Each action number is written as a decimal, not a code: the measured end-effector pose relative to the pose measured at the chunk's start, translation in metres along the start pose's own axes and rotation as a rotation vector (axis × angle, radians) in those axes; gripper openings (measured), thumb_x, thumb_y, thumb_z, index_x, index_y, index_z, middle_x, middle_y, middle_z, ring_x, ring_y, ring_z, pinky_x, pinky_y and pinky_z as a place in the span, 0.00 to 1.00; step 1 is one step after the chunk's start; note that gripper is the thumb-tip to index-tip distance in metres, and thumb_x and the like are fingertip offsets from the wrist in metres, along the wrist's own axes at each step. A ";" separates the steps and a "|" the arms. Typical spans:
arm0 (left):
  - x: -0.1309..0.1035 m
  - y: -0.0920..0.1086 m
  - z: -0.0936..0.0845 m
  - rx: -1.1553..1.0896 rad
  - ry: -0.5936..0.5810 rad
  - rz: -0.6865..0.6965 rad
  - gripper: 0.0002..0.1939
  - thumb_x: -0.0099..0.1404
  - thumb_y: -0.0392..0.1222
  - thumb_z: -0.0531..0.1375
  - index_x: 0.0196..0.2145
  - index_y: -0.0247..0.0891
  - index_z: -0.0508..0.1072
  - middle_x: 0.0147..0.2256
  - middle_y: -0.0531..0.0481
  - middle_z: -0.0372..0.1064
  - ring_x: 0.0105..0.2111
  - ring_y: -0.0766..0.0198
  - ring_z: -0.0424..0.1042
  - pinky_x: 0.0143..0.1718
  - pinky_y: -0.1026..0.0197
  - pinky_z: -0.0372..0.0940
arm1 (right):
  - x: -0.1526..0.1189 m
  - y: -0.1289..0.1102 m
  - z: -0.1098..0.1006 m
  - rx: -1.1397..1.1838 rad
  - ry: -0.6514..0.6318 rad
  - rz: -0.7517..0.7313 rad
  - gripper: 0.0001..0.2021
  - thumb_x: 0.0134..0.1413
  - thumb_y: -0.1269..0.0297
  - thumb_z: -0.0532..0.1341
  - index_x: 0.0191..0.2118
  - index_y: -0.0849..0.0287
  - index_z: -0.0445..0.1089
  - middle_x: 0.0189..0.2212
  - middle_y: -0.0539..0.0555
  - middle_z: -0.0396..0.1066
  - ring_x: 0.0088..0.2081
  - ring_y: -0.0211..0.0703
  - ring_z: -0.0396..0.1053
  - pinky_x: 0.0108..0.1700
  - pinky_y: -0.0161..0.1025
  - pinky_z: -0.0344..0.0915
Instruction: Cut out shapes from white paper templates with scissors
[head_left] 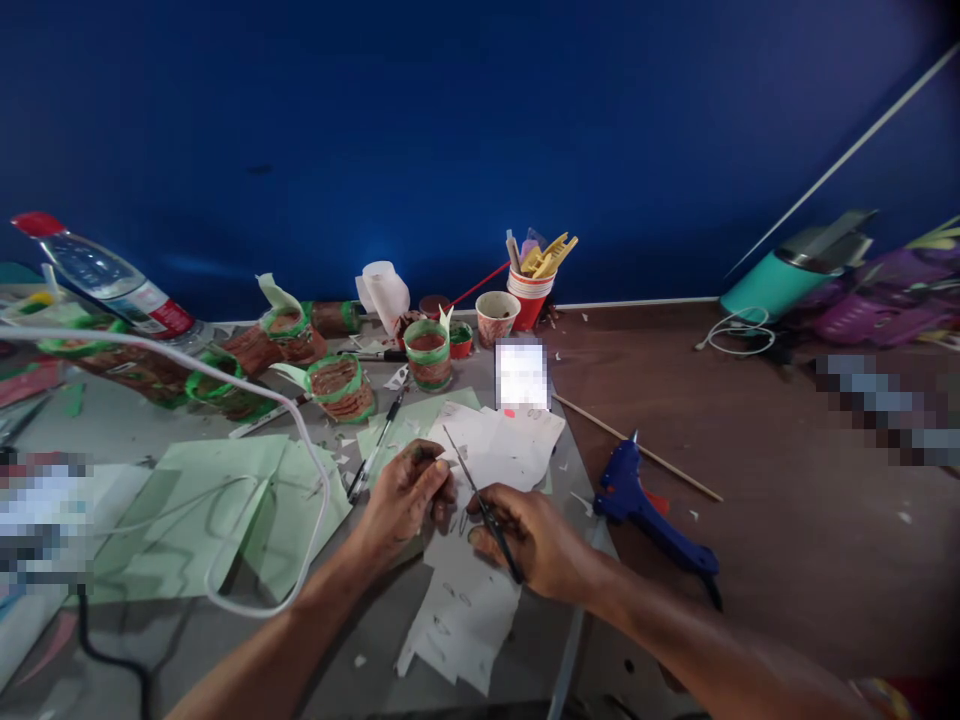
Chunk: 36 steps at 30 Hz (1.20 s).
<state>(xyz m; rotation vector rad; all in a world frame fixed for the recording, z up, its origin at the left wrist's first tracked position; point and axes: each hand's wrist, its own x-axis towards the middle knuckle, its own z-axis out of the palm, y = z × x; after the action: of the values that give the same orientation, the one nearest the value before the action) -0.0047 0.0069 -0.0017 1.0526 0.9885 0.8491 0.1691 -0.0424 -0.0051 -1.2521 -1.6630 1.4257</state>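
Note:
My right hand (525, 530) grips a thin, dark, pointed tool (480, 494), slanting up and left; its exact kind does not show clearly. Its tip reaches beside my left hand (416, 487), whose fingers are closed in a pinch. Whatever they may hold is hidden or too small to name. Under and between both hands lie torn white paper pieces (461, 620) with small oval outlines drawn on them. More white paper (517, 440) lies just beyond. A black-and-clear pen (379, 440) rests left of my left hand, on pale green sheets (187, 500).
Brown cups with green rims (341, 390) stand and lie at the back left, near a water bottle (112, 275). A blue glue gun (652, 510) and wooden stick (645, 450) lie right. A white cable (315, 450) loops across the left side. A red cup (531, 300) holds tools.

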 end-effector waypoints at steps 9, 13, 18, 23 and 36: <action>0.001 -0.001 0.000 -0.071 -0.028 -0.008 0.14 0.57 0.49 0.60 0.27 0.37 0.62 0.19 0.57 0.65 0.13 0.74 0.60 0.14 0.70 0.55 | 0.001 -0.002 0.002 0.025 0.004 0.022 0.08 0.49 0.64 0.60 0.28 0.58 0.59 0.19 0.44 0.51 0.21 0.31 0.48 0.22 0.29 0.47; -0.001 -0.001 0.000 -0.054 -0.070 -0.001 0.13 0.60 0.48 0.58 0.26 0.36 0.62 0.20 0.55 0.66 0.13 0.75 0.60 0.15 0.69 0.56 | 0.001 -0.003 0.003 0.055 -0.003 0.013 0.08 0.51 0.63 0.59 0.28 0.58 0.58 0.20 0.44 0.51 0.22 0.31 0.47 0.22 0.29 0.47; -0.003 0.001 0.001 -0.064 -0.084 -0.001 0.13 0.60 0.47 0.58 0.25 0.36 0.62 0.19 0.56 0.65 0.12 0.75 0.60 0.14 0.70 0.54 | 0.001 -0.001 0.004 0.055 -0.008 0.004 0.07 0.51 0.65 0.58 0.29 0.59 0.58 0.20 0.43 0.50 0.22 0.31 0.47 0.22 0.29 0.48; -0.002 -0.001 0.001 -0.084 -0.073 -0.013 0.13 0.58 0.46 0.59 0.25 0.36 0.61 0.18 0.56 0.65 0.12 0.75 0.60 0.13 0.70 0.54 | 0.000 0.000 0.004 0.002 -0.018 -0.012 0.06 0.52 0.66 0.57 0.29 0.59 0.57 0.20 0.43 0.50 0.22 0.31 0.47 0.22 0.29 0.47; -0.003 -0.001 -0.003 -0.065 -0.056 -0.022 0.12 0.60 0.46 0.58 0.27 0.37 0.62 0.19 0.55 0.66 0.13 0.74 0.60 0.14 0.70 0.54 | -0.002 -0.001 0.002 -0.085 -0.021 -0.017 0.05 0.53 0.64 0.56 0.32 0.60 0.62 0.20 0.44 0.52 0.21 0.31 0.49 0.22 0.29 0.46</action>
<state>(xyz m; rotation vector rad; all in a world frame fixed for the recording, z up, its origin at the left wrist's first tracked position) -0.0084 0.0049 -0.0021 1.0031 0.9177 0.8247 0.1675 -0.0448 -0.0048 -1.2702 -1.7609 1.3749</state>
